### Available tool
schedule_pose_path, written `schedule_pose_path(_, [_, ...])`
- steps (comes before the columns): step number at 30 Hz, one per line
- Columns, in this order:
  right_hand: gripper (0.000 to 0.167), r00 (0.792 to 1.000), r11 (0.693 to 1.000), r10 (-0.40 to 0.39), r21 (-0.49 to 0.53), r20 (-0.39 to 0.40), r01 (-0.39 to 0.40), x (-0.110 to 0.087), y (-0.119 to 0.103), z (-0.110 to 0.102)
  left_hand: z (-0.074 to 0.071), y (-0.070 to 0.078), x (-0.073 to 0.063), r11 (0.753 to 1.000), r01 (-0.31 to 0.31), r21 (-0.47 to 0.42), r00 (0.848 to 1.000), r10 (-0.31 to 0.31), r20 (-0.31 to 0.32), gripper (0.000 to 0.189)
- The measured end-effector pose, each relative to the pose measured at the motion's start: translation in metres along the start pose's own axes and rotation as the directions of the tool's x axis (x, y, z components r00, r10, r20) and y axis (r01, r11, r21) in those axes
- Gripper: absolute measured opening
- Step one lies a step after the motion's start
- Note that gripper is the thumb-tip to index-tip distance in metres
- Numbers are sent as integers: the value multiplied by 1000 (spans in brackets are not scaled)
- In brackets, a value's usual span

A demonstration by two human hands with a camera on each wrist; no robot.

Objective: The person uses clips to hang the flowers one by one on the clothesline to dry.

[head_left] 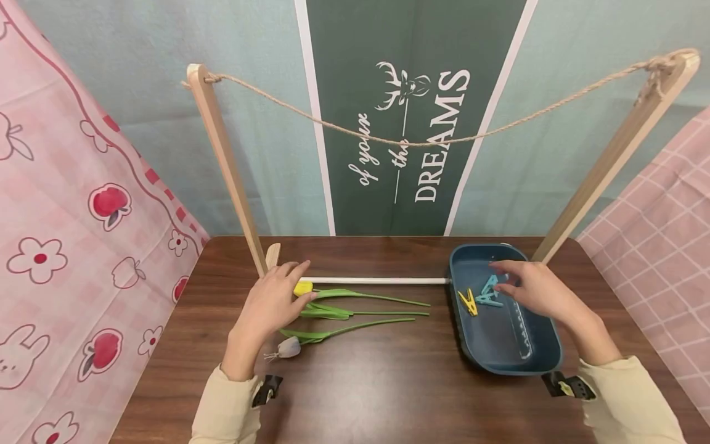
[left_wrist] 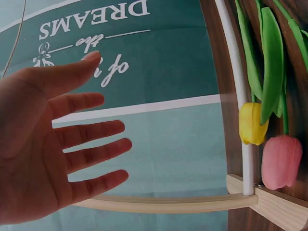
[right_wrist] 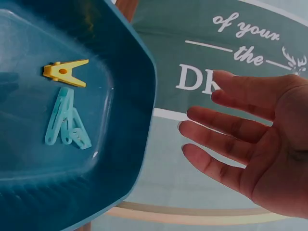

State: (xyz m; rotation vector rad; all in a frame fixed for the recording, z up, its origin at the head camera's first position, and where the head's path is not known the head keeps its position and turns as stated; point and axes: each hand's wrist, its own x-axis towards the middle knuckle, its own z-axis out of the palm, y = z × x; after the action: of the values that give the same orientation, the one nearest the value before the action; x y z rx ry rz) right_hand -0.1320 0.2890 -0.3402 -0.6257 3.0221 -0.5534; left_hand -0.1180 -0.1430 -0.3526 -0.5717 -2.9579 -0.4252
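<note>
Long cream sleeves [head_left: 224, 410] on both arms, w/ blk wrist straps [head_left: 267, 391] (one ea. side) nr the cuffs [head_left: 612, 370].

Near the right hand [head_left: 532, 288], the tub [head_left: 488, 345] looks smooth, slightly glossy plastic; the pegs [right_wrist: 64, 103], plastic too. By the left hand [head_left: 269, 302], the tulips [left_wrist: 281, 161] look smooth, matt. Beyond both, rough fibrous rope [head_left: 407, 144], smooth wooden posts [head_left: 225, 157], matt cloth [head_left: 266, 185]. Below, a sheeny wood-grain table [head_left: 377, 382].
</note>
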Motion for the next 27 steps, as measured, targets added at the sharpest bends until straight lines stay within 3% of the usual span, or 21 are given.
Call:
schedule_pose_path(11, [24,995,994,73,73,67,-78,6,26,5,13,-10,-2,1000,16,-12,999,-15,44,49])
schedule_pose_path(27, [23,971,980,120,131,208,-150,17,50,19,25,-21,-9,997,82,-3,990,-81,115,47])
